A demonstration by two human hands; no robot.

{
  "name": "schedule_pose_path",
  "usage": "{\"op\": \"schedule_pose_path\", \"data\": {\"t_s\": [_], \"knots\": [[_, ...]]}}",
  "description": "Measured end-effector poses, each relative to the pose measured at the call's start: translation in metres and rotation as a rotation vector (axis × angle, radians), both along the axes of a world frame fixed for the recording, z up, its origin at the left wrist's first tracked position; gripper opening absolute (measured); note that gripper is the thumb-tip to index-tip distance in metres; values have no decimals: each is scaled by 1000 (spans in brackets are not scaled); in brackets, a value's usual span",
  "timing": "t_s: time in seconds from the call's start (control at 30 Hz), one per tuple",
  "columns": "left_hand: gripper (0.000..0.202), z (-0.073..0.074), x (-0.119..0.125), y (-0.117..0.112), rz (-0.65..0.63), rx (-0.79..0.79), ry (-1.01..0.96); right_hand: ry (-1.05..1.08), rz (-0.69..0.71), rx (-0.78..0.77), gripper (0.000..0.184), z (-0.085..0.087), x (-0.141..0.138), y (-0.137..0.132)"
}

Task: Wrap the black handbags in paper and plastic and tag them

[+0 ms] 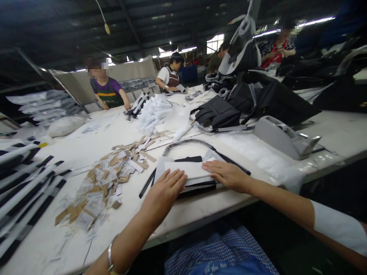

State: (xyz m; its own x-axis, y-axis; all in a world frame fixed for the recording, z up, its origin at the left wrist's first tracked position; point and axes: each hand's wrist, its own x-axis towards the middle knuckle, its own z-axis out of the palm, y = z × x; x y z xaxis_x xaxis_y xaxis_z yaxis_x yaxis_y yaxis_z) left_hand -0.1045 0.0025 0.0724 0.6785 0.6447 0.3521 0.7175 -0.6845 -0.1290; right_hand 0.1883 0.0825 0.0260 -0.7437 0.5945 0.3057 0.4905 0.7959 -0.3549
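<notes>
In front of me at the table's near edge lies a black handbag (pixel 197 188), its wrapped handle (pixel 189 143) arching away from me. A folded sheet of white wrapping (pixel 187 170) covers its upper side. My left hand (pixel 168 187) rests flat on the left end of the sheet, fingers stretched out. On the sheet's right end my right hand (pixel 228 175) lies with its fingers extended. Neither hand grips anything; both press or rest on the white sheet from above. What lies under the sheet and palms is hidden.
Loose tags and brown card pieces (pixel 97 187) are heaped at left, beside wrapped black-and-white strips (pixel 25 191). A grey tape dispenser (pixel 279 135) stands at right. Black bags (pixel 216 112) and white padding (pixel 156 112) lie farther back. Several co-workers (pixel 107 89) stand around the table.
</notes>
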Motion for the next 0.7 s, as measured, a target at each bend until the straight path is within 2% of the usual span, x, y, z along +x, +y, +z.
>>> {"op": "schedule_pose_path", "data": {"t_s": [0.07,0.13,0.3,0.4,0.47,0.53,0.6,0.7], "knots": [[35,7,-10,4,16,-54,65,6,-3,11,43,-2,-1,0],[36,7,-15,7,31,-115,88,12,-2,21,43,-3,-1,1],[36,-20,-19,3,70,-145,-16,13,4,84,41,2,-2,-1],[39,-35,-21,-6,84,-108,-84,118,-91,146,35,7,-3,-25],[41,-40,-23,-10,101,-106,-93,230,-173,116,30,7,-5,-50],[46,-43,-24,-13,108,-106,-84,293,-246,-52,29,4,-10,-74],[52,-46,-25,-14,101,-97,-72,287,-346,-334,31,0,-16,-90],[60,-50,-26,-13,99,-85,-63,361,-491,-779,28,-3,-23,-97]]}}
